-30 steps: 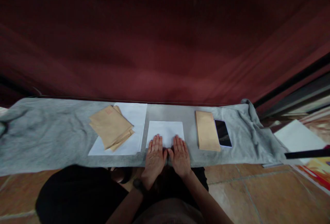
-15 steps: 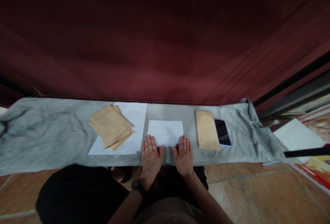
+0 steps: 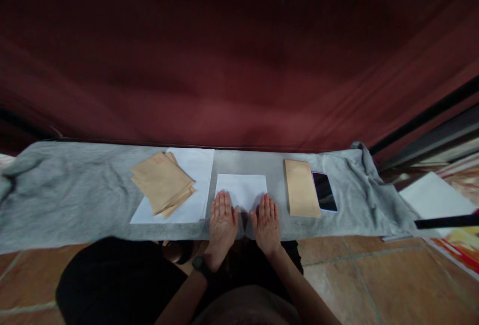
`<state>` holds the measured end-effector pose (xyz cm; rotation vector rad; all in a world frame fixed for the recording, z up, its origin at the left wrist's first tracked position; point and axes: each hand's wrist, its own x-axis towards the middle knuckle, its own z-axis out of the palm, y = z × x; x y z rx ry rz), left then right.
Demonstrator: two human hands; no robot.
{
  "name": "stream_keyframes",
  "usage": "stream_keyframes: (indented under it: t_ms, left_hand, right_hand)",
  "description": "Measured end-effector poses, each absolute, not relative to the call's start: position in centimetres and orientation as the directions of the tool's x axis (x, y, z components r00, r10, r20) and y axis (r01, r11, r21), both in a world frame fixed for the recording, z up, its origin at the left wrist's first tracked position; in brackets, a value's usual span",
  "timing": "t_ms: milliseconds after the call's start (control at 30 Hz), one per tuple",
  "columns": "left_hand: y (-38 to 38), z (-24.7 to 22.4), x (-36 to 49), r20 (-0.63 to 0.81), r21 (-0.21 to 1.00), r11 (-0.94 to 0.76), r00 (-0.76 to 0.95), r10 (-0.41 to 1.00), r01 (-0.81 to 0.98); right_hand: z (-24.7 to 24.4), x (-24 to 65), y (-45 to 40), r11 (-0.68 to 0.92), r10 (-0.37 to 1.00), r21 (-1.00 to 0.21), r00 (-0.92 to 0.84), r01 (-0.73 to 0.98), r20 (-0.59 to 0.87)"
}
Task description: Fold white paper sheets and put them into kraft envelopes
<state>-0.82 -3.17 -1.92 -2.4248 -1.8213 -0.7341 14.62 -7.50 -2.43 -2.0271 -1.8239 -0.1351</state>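
A white sheet of paper (image 3: 242, 188) lies flat on the grey cloth in front of me. My left hand (image 3: 223, 221) rests flat over its near left corner, fingers pointing forward. Over the near right corner lies my right hand (image 3: 266, 221), palm down with its fingers stretched out. The near edge of the sheet is partly hidden by both hands. To the left, a loose pile of brown envelopes (image 3: 162, 181) sits on larger white sheets (image 3: 204, 172). On the right, a stack of brown envelopes (image 3: 302, 188) is beside a dark-screened phone (image 3: 325, 191).
The grey cloth (image 3: 75, 190) covers a narrow surface against a dark red upright panel (image 3: 239, 90). At the far right are a white sheet (image 3: 436, 195), a black strap (image 3: 445, 221) and a colourful printed item (image 3: 462, 245). Floor tiles show below.
My left hand has shifted slightly forward and to the right, covering more of the sheet's near left corner. My right hand has moved slightly forward onto the sheet.
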Motion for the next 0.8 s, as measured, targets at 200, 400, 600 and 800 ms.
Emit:
stream_keyframes:
  t_ms: [200, 400, 600, 800]
  left_hand:
    - [-2.0, -2.4, 0.0, 0.311, 0.189, -0.532, 0.463, 0.83, 0.826]
    - [-1.4, -3.1, 0.4, 0.297, 0.148, -0.589, 0.533, 0.792, 0.794]
    - [-1.2, -2.7, 0.5, 0.259, 0.11, -0.563, 0.523, 0.812, 0.819]
    - [-1.1, -2.6, 0.7, 0.215, 0.115, -0.51, 0.48, 0.85, 0.852]
  right_hand:
    - [-1.3, 14.1, -5.8, 0.141, 0.958, -0.281, -0.059, 0.949, 0.281]
    - [-1.1, 13.8, -4.4, 0.177, 0.968, -0.304, -0.11, 0.936, 0.225]
    - [-1.2, 13.5, -4.0, 0.124, 0.976, -0.293, -0.063, 0.948, 0.207]
    - [-1.5, 13.4, -3.9, 0.082, 0.976, -0.294, -0.017, 0.952, 0.216]
